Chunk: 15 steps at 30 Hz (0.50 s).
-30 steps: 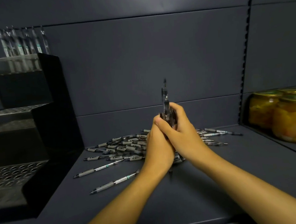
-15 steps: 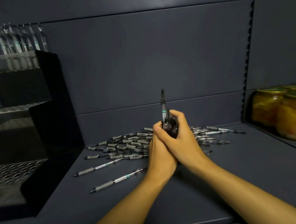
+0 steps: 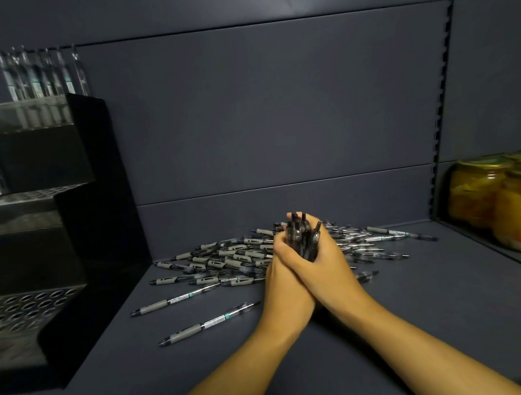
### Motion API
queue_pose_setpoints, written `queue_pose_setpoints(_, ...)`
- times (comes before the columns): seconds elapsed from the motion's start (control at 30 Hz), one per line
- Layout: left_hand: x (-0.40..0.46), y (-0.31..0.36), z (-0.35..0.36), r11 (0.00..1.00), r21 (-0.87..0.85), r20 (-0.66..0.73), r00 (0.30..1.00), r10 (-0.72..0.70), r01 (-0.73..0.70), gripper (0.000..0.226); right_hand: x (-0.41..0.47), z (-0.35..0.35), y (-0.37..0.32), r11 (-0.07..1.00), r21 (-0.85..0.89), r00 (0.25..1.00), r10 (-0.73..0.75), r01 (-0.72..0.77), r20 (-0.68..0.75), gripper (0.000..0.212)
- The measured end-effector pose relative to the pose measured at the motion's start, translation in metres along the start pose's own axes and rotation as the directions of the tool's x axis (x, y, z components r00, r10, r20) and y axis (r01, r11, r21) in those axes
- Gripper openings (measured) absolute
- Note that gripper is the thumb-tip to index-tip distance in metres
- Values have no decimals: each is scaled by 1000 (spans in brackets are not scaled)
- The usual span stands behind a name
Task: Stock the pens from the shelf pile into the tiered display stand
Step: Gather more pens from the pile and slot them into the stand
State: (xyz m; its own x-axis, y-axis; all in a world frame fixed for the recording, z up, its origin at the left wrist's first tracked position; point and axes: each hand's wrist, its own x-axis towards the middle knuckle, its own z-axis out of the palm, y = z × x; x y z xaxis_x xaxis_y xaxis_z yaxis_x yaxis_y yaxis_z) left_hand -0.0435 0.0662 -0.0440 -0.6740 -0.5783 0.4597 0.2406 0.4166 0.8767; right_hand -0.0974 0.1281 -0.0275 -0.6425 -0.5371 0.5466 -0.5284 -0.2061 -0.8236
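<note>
Left hand [image 3: 285,283] and right hand [image 3: 326,270] clasp a pen bundle [image 3: 302,237], fingers curled round it. Display stand [image 3: 80,240] holds one top-tier row [image 3: 41,77] (lower tiers unfilled); pile [image 3: 235,257] remains mid-shelf.

Two bare arms, no sleeves. The left hand [image 3: 285,283] and right hand [image 3: 325,265] wear no gloves, rings or watches.

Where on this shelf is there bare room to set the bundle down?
Bare shelf lies right of the hands, between pen pile and jars; another patch lies front left, between two stray pens and display stand. The middle back is crowded.
</note>
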Motion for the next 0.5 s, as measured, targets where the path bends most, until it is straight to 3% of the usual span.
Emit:
queue_pose_setpoints(0.07,3,-4,3,999,-17,17,999,32,-32,46,1,-2,4,1000,11,1000,17,-17,2,37)
queue_pose_setpoints(0.2,-1,-7,4,985,141,72,993,89,-98,40,-1,-5,8,998,48,999,50,-50,3,39)
queue_pose_setpoints(0.4,9,31,-20,998,21,114,992,58,-61,27,7,-13,-23,998,62,997,-32,28,65,62)
queue_pose_setpoints(0.5,16,67,-45,997,-46,131,990,60,-55,23,22,-21,-54,991,120,992,-66,53,110,51)
